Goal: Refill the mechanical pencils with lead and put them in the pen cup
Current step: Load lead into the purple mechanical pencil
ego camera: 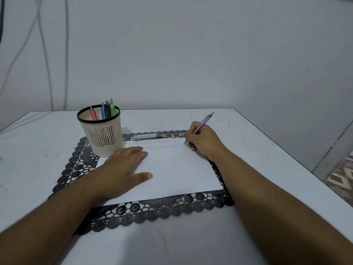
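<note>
My right hand (203, 141) grips a purple mechanical pencil (204, 121) in a writing hold, its tip touching the top right of a white sheet of paper (175, 173) beside rows of small pencil marks. My left hand (122, 167) lies flat on the sheet's left part, fingers straight. A beige slotted pen cup (102, 136) with a black rim stands at the sheet's far left corner and holds several mechanical pencils (107, 110), red, blue, dark and green. A slim lead case (147, 136) with a red end lies just beyond the paper.
The paper lies on a black lace placemat (162, 208) on a white table (257, 142). The table's right edge drops to a patterned floor (342, 178). A grey wall with hanging cables (45, 54) stands behind.
</note>
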A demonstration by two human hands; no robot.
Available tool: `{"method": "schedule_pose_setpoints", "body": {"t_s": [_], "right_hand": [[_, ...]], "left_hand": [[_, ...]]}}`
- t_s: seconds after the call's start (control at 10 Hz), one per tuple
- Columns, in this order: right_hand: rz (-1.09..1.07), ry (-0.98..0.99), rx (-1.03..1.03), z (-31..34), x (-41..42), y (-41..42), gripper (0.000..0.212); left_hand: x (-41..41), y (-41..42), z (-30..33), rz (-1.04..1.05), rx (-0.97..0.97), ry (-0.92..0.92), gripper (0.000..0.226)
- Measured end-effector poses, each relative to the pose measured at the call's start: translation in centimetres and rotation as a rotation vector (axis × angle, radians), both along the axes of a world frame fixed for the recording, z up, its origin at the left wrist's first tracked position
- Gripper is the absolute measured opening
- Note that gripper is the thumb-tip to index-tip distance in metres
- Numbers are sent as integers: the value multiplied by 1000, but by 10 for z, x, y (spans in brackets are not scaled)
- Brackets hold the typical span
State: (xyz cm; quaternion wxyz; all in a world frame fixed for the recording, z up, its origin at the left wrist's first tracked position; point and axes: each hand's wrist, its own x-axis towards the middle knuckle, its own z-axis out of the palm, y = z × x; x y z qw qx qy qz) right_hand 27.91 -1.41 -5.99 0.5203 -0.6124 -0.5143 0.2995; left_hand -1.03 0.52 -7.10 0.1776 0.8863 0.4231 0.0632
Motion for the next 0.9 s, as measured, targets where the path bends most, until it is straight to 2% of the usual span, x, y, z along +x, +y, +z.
{"method": "schedule_pose_setpoints", "body": {"t_s": [0.1, 0.3, 0.5, 0.7, 0.9], "right_hand": [[52, 22, -12, 0, -3, -2, 19], [-54, 88, 43, -4, 3, 1, 27], [-59, 14, 23, -4, 4, -1, 21], [-77, -18, 3, -5, 4, 3, 26], [-85, -96, -51, -5, 5, 4, 13]], "left_hand": [[0, 1, -1, -4, 5, -1, 81], [0, 0, 0, -9, 1, -20, 78], [-1, 0, -1, 0, -4, -20, 78], [0, 1, 0, -4, -3, -20, 79], [0, -1, 0, -4, -5, -18, 79]]}}
